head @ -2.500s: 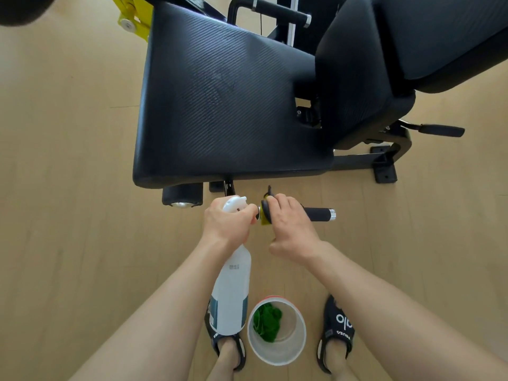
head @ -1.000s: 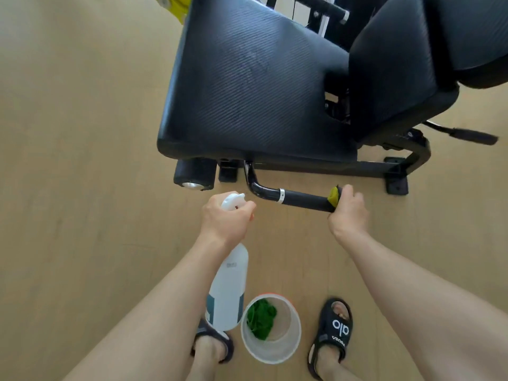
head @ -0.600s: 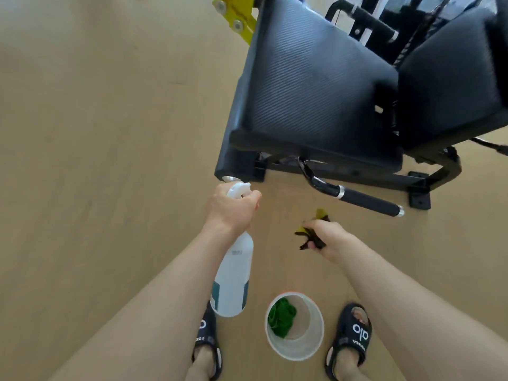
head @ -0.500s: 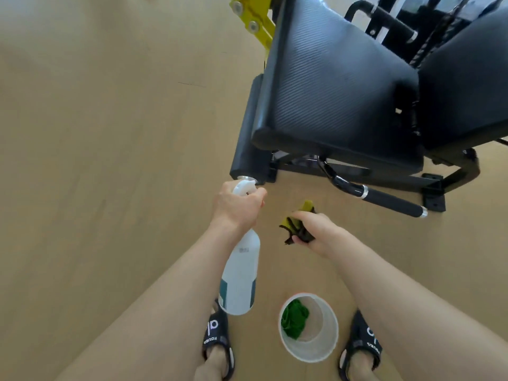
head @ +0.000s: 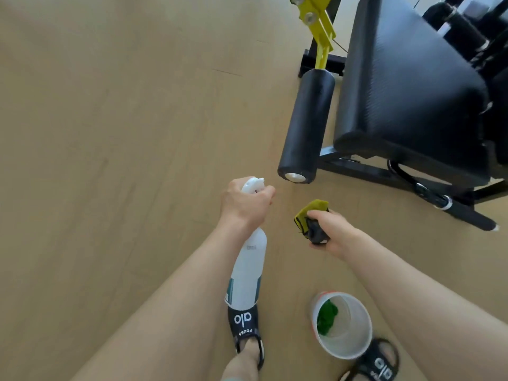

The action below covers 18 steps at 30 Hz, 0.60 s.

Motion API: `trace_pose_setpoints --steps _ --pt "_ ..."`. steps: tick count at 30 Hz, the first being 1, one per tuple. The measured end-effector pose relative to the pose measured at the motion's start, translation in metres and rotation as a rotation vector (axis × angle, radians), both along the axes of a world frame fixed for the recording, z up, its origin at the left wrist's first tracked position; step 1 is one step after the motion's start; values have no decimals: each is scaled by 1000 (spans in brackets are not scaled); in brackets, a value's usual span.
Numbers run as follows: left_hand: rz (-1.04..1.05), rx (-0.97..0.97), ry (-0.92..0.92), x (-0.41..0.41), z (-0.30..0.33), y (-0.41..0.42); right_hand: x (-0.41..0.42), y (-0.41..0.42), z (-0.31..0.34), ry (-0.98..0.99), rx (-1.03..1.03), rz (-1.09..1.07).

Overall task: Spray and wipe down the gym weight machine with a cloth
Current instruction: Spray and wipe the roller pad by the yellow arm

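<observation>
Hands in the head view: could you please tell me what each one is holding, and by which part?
The left hand grips the spray bottle at its trigger head. The right hand holds the bunched cloth, its yellow end sticking out.

The scene is bright and evenly lit by soft, diffuse light, so the pale wooden floor (head: 110, 133) looks slightly washed out toward the upper left. Shadows are faint: only a weak, blurred darkening lies under the black roller pad (head: 308, 125) and the machine frame (head: 384, 174). A soft sheen runs along the textured seat pad (head: 406, 86), and the metal end cap of the roller glints lightly. Wide-angle distortion bends the floor lines and stretches both forearms at the lower edge. The upper right corner is smeared by motion blur, and the yellow bracket (head: 316, 20) is soft-edged. The spray bottle (head: 247, 270) and the white cup (head: 354, 345) are fairly sharp.
</observation>
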State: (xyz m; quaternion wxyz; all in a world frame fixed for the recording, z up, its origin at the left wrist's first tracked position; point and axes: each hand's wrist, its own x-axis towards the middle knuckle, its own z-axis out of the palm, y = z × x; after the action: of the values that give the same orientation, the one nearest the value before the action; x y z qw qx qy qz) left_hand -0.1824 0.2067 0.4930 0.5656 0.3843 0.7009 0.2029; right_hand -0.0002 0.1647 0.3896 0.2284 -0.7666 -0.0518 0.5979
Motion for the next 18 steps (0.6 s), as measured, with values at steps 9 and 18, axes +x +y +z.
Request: trace_pose_setpoints --steps 9,18 --pt "-75 17 64 2 -30 30 -17 39 -17 -89 99 -84" --pt "-120 21 -45 60 -91 69 25 64 -69 -299 274 -111"
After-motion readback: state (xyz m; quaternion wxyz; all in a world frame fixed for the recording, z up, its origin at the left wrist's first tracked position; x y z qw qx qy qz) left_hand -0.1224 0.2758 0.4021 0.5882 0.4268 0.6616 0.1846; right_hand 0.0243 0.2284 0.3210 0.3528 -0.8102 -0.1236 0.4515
